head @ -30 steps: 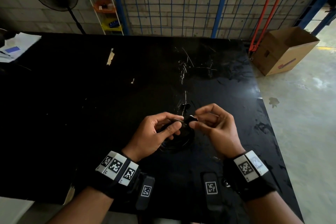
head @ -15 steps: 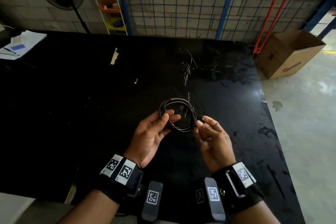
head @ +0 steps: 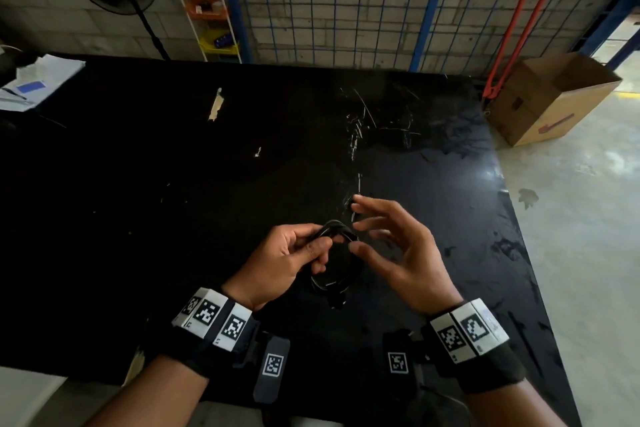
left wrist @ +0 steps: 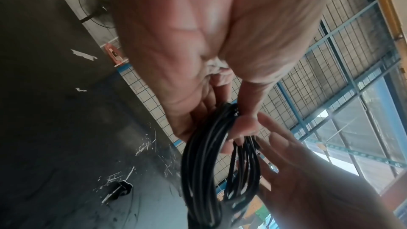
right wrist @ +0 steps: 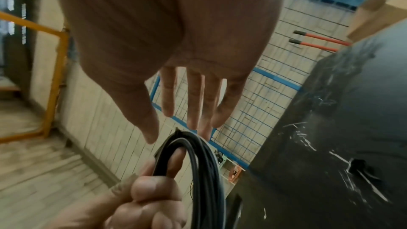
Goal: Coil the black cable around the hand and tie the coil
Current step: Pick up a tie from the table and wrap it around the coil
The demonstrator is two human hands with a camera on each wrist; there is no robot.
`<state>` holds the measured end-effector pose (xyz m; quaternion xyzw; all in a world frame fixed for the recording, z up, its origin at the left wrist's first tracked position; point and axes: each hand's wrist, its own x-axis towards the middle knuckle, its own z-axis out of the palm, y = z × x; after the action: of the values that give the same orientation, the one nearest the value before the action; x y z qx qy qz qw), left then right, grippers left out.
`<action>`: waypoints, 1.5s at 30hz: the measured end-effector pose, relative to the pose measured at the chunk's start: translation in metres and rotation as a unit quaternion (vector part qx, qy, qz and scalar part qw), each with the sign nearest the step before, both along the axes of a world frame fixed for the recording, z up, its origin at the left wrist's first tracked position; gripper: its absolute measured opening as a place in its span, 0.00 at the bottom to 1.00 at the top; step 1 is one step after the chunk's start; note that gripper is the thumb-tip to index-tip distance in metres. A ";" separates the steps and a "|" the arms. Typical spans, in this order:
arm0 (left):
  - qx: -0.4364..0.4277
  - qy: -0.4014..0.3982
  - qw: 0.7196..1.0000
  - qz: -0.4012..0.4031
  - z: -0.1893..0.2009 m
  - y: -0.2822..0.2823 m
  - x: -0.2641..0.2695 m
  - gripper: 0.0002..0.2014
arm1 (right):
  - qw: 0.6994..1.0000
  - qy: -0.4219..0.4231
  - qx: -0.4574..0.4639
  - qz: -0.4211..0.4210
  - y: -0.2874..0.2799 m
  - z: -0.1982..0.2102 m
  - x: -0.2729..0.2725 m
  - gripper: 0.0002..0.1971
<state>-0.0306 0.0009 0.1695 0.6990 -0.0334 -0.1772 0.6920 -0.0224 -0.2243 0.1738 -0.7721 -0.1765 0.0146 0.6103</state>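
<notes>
The black cable point(head: 334, 274) is gathered into a coil of several loops, held above the near-right part of the worktop point(head: 173, 218), clear of its surface. The left hand point(head: 287, 260) pinches the upper part of the bundle between thumb and curled fingers; the rest of the coil hangs below that grip. In the left wrist view the loops point(left wrist: 204, 163) lie close together but separate slightly below the thumb. No tie around the bundle can be made out.

Judgement on handling: the cable looks thin, light and springy. The loops will likely fan apart if the pinch slackens. The best hold is across all strands at one point, as now, leaving the free end available for wrapping. The sheath appears smooth, so some slip is possible.

The right hand point(head: 398, 250) is spread, fingers straight and apart, holding nothing, just beside the coil's right side. The right wrist view confirms the fingers point(right wrist: 193, 97) are extended, with the coil just beyond them.

Change from half a second earlier: the coil then stood as an open ring beyond the fingertips, with both hands at it; it now hangs lower under the left hand's pinch, and the right hand has let go and opened.

A small dark object point(left wrist: 123, 186), unidentified, lies on the worktop beyond the hands among scratch marks.
</notes>
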 end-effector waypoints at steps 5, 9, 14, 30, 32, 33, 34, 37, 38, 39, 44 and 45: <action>0.032 0.008 0.999 -0.015 -0.007 -0.003 0.001 0.08 | 0.994 -0.070 -0.089 -0.002 0.009 -0.012 0.004 0.17; -0.012 0.053 0.996 0.069 -0.013 -0.004 0.004 0.14 | 0.998 -0.036 -0.027 -0.052 0.013 -0.033 0.000 0.14; -0.017 0.077 0.991 0.111 -0.027 -0.008 0.008 0.18 | 0.995 0.035 0.034 -0.092 0.023 -0.060 -0.004 0.13; 0.038 0.086 0.976 0.198 -0.070 0.007 0.032 0.07 | 0.888 0.272 -0.274 -0.250 0.004 -0.186 0.181 0.13; 0.038 0.088 0.973 0.209 -0.077 0.009 0.032 0.08 | 0.877 0.277 -0.308 -0.244 0.012 -0.200 0.202 0.18; 0.038 0.089 0.972 0.213 -0.080 0.010 0.032 0.08 | 0.873 0.277 -0.320 -0.241 0.016 -0.206 0.209 0.20; 0.038 0.091 0.971 0.216 -0.082 0.011 0.031 0.07 | 0.870 0.279 -0.329 -0.239 0.020 -0.213 0.215 0.21; 0.037 0.092 0.969 0.227 -0.087 0.017 0.028 0.06 | 0.865 0.283 -0.352 -0.220 0.027 -0.227 0.227 0.20; 0.036 0.092 0.968 0.230 -0.088 0.019 0.027 0.06 | 0.865 0.279 -0.358 -0.216 0.028 -0.229 0.229 0.17; 0.037 0.092 0.967 0.234 -0.089 0.021 0.026 0.05 | 0.867 0.272 -0.358 -0.214 0.028 -0.230 0.230 0.12; 0.034 0.079 0.963 0.255 -0.087 0.026 0.022 0.05 | 0.904 0.269 -0.261 -0.206 0.031 -0.215 0.217 0.04; 0.035 0.072 0.962 0.259 -0.085 0.026 0.022 0.05 | 0.915 0.262 -0.230 -0.204 0.032 -0.208 0.210 0.06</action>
<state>-0.0081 0.0269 0.0845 0.6931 0.2051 -0.0426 0.6897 0.1876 -0.1922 -0.0346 -0.8792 0.1588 0.1318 0.4295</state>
